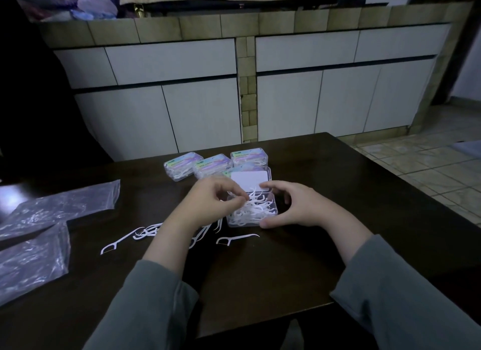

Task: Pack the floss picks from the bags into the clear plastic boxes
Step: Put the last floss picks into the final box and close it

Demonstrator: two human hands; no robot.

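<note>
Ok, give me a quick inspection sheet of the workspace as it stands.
Surface: dark wooden table, bare at right.
Job's things: open clear plastic box heaped with white floss picks; three closed filled boxes behind it; loose white floss picks in front; clear plastic bags at left.
Clutter: nothing seen.
Grippers: left hand pinches picks over the box; right hand steadies the box.
Cables: nothing seen.
Surroundings: white cabinets, tiled floor.

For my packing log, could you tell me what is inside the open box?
The open box holds a tangled heap of white floss picks. Both hands cover its left and right edges.
</note>
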